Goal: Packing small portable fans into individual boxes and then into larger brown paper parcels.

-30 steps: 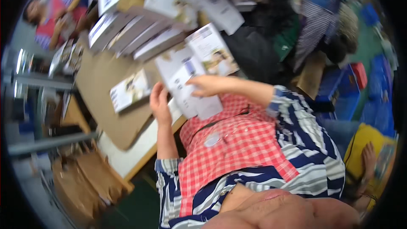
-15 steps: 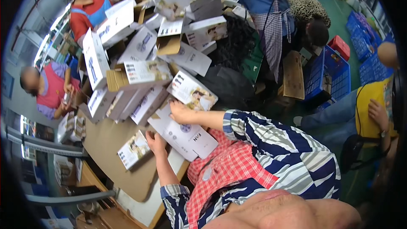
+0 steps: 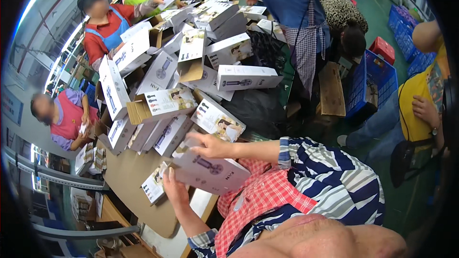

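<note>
A white cardboard fan box (image 3: 217,174), printed with a purple fan picture, is tilted up in front of my chest. My left hand (image 3: 175,187) has its thumb and fingers on the box's near left edge. My right hand (image 3: 211,145) is curled over the upper left end, where the flaps are blurred. Below the left end lies a smaller white box (image 3: 154,185) with photo pictures, partly behind my left hand. Another photo-printed box (image 3: 218,120) lies just beyond my right hand.
A large heap of white boxes (image 3: 160,74), some with open brown flaps, covers the table's far part. A brown cardboard sheet (image 3: 129,181) lies on the table at left. Black plastic bags (image 3: 253,110) sit right of the heap. Co-workers stand around; blue crates (image 3: 351,98) are at right.
The fan box has been lifted and turned from lying flat to tilted, showing its fan picture. Both hands moved with it. Another box now lies atop the heap's right side.
</note>
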Motion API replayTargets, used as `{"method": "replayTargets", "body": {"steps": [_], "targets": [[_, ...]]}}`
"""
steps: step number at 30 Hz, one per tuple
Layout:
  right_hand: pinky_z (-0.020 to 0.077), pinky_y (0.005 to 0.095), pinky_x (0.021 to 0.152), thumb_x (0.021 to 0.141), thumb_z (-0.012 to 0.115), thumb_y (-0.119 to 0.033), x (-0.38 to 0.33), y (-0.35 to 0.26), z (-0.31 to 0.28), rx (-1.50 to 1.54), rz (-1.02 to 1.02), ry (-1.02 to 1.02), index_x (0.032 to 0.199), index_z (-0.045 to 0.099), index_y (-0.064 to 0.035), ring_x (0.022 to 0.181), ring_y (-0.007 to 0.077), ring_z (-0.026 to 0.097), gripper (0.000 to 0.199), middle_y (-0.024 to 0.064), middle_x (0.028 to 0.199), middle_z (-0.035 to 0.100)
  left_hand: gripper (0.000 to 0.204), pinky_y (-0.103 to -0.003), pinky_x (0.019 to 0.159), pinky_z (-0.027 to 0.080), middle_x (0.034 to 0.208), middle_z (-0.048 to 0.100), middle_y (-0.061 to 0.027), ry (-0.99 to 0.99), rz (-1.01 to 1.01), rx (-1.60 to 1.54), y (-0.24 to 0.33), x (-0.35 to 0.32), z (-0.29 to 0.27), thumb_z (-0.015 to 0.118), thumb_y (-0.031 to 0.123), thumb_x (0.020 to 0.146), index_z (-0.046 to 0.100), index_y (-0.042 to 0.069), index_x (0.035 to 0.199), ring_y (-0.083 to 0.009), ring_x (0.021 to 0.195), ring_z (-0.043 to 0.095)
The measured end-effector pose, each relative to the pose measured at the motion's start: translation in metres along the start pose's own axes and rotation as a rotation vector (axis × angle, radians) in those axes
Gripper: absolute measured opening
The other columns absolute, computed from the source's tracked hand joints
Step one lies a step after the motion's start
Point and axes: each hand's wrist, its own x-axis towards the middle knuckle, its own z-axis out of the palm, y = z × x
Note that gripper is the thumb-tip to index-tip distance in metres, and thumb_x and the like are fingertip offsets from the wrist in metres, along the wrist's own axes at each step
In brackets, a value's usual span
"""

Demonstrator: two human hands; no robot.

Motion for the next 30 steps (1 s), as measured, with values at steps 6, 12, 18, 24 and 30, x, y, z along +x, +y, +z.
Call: {"method": "replayTargets", "body": {"steps": [6,12,18,24,30], "targets": [[0.0408,0.0347,0.091,0.089,0.058,-0.028,-0.033,-0.016,0.009,0.089,-0.279,0.141,0.119,0.051,-0.0001,0.103,0.0203,0.054,0.041,0.0128,0.105,0.06,0.035,-0.03,0.09,0.041,0.111,0.056,-0.0088,-0.271,0.226,0.134,-0.009,-0.024,0.008,0.051,0.008,0.084,0.048,-0.001,0.118,-0.0171,0.102,0.053],[0.0358,0.0307,0.097,0.088,0.06,-0.026,-0.017,-0.024,-0.009,0.5,0.085,-0.033,0.135,0.032,-0.003,0.112,0.0185,0.046,0.059,0.0107,0.121,0.048,0.053,-0.034,0.099,0.035,0.126,0.046,-0.0116,-0.304,0.179,-0.271,-0.022,-0.031,0.042,0.051,0.016,0.083,0.036,-0.001,0.13,-0.0218,0.117,0.045],[0.0402,0.0279,0.091,0.089,0.058,-0.022,-0.021,0.009,0.001,0.39,0.345,-0.046,0.124,0.048,-0.0032,0.106,0.0129,0.05,0.041,0.0068,0.115,0.053,0.056,-0.034,0.104,0.028,0.129,0.04,-0.0161,-0.169,0.274,0.215,-0.038,-0.027,0.041,0.036,-0.005,0.072,0.035,-0.007,0.128,-0.0233,0.122,0.039],[0.0449,0.0252,0.081,0.092,0.053,-0.024,-0.017,0.002,-0.012,0.878,0.571,-0.218,0.126,0.047,-0.0004,0.097,0.01,0.055,0.042,0.0059,0.108,0.058,0.06,-0.034,0.105,0.027,0.13,0.038,-0.0165,-0.187,0.185,0.112,-0.038,-0.014,0.031,0.037,-0.006,0.07,0.034,-0.004,0.13,-0.0256,0.125,0.036],[0.0438,0.0249,0.082,0.091,0.054,-0.022,-0.018,0.017,-0.015,0.479,0.534,-0.147,0.13,0.046,-0.0029,0.095,0.0102,0.054,0.044,0.006,0.107,0.059,0.058,-0.032,0.094,0.042,0.12,0.051,-0.0131,-0.189,-0.227,-0.383,-0.045,0.0,0.016,0.045,-0.004,0.072,0.039,0.0,0.129,-0.0212,0.11,0.051]]}}
